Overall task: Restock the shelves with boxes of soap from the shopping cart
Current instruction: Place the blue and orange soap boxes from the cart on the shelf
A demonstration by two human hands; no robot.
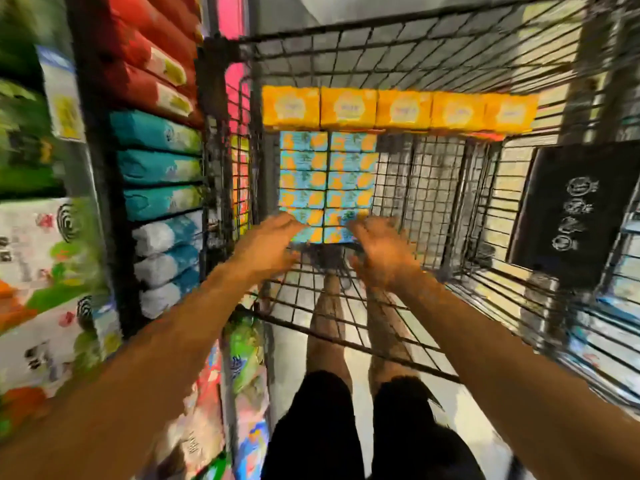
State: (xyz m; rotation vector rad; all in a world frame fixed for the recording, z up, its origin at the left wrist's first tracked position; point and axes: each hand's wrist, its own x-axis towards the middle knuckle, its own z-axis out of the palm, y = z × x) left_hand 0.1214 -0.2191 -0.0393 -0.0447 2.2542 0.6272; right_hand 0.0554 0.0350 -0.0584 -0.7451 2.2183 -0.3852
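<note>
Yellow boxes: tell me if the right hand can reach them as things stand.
Probably yes. The right hand is inside the open cart at the blue boxes, and nothing covers the yellow boxes beyond them.

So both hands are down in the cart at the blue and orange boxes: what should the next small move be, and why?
Probably close both hands on the nearest boxes and lift them out. The left hand and right hand flank the near end of the blue and orange stack in the cart, but motion blur hides whether either grips yet.
</note>
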